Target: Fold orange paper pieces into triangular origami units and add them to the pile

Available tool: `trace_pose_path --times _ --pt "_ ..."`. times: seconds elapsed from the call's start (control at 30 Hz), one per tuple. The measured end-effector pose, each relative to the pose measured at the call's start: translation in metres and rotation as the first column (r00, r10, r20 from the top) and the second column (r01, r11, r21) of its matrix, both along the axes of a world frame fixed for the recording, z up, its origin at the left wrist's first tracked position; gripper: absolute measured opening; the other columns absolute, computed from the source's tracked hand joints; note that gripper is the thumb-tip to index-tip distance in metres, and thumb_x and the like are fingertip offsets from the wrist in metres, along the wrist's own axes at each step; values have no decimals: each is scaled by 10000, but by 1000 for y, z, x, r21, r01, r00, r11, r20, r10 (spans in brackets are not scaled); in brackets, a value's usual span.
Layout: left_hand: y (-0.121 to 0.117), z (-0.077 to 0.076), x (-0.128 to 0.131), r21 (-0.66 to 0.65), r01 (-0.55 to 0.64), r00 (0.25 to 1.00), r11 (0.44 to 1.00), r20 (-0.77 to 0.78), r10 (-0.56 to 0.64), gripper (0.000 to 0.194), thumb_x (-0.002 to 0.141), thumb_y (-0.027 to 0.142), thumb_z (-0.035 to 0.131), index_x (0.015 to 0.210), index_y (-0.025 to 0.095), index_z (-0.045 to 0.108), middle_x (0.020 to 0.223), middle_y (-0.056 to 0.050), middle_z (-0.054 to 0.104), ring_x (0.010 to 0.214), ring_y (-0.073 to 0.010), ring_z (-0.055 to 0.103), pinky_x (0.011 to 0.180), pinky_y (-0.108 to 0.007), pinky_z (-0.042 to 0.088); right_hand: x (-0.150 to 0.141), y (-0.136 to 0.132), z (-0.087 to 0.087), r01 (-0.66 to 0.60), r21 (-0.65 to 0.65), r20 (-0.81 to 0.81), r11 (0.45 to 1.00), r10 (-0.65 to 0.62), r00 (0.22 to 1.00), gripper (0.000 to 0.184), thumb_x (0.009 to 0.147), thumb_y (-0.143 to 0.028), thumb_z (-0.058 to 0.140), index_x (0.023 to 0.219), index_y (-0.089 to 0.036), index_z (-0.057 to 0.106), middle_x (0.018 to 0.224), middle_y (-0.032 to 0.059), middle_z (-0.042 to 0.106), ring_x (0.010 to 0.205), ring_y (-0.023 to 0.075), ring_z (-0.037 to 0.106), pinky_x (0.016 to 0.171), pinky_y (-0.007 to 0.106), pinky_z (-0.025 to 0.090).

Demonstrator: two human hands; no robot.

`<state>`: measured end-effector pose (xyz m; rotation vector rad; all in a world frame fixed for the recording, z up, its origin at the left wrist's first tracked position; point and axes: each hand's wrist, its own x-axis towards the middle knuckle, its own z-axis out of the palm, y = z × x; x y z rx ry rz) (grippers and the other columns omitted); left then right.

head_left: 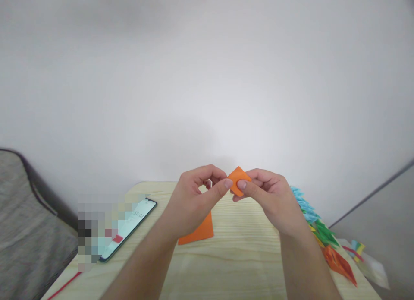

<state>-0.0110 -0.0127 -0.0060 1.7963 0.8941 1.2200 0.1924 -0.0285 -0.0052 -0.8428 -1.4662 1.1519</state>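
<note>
A small folded piece of orange paper, diamond-shaped with one corner pointing up, is held above the table between both hands. My left hand pinches its left corner between thumb and forefinger. On the other side, my right hand grips it, the thumb pressed flat on the front and the fingers behind. Below my left hand lies a flat orange paper sheet, partly covered by that hand and wrist.
A phone with a lit screen lies at the table's left, partly pixelated, near a red cord. Along the right edge are blue folded papers, green ones and an orange folded piece. A white wall stands behind the wooden table.
</note>
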Motion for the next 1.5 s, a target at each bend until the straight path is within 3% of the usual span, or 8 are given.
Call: trace_pose_path --times 0.53,0.77,0.93,1.1,1.3,1.5 --pt "-10 7 5 188 -96 991 977 -72 112 66 938 289 704 963 243 744 791 43 681 763 -119 576 749 -287 451 1 -1 0 -37 11 -42 999 37 998 144 880 -304 827 874 -187 743 825 25 778 769 141 689 734 268 533" --pt "-17 11 3 239 -80 984 968 -134 115 60 942 278 694 970 255 741 858 19 695 806 -138 586 735 -289 460 -4 -6 3 -55 38 -63 998 57 996 94 892 -279 815 902 -197 771 893 23 778 836 151 681 784 278 530" --pt "-20 13 3 324 -50 989 945 -113 91 127 940 165 638 985 228 739 860 3 687 812 -142 593 780 -299 481 -3 -6 3 -93 19 -71 995 94 993 89 881 -272 828 894 -202 774 866 19 768 801 141 658 752 270 513" --pt "-21 14 4 373 -71 984 925 -123 125 121 941 154 630 944 217 733 824 9 663 783 -126 594 744 -279 476 -1 -4 2 -113 24 -87 993 114 990 83 871 -256 835 888 -201 775 844 16 766 781 135 650 727 261 506" --pt "-20 13 5 397 -49 981 917 -155 119 129 950 147 605 918 209 714 800 9 646 773 -129 586 741 -282 474 -3 -6 2 -79 9 -34 997 79 996 47 874 -217 807 873 -202 763 791 -3 731 739 125 609 691 249 476" --pt "-21 11 6 472 -117 963 874 -160 216 114 926 129 610 885 205 684 776 10 631 759 -134 580 726 -290 471 -6 -11 3 -13 46 60 999 11 998 67 910 -257 769 948 -215 732 848 13 728 786 153 633 714 273 490"
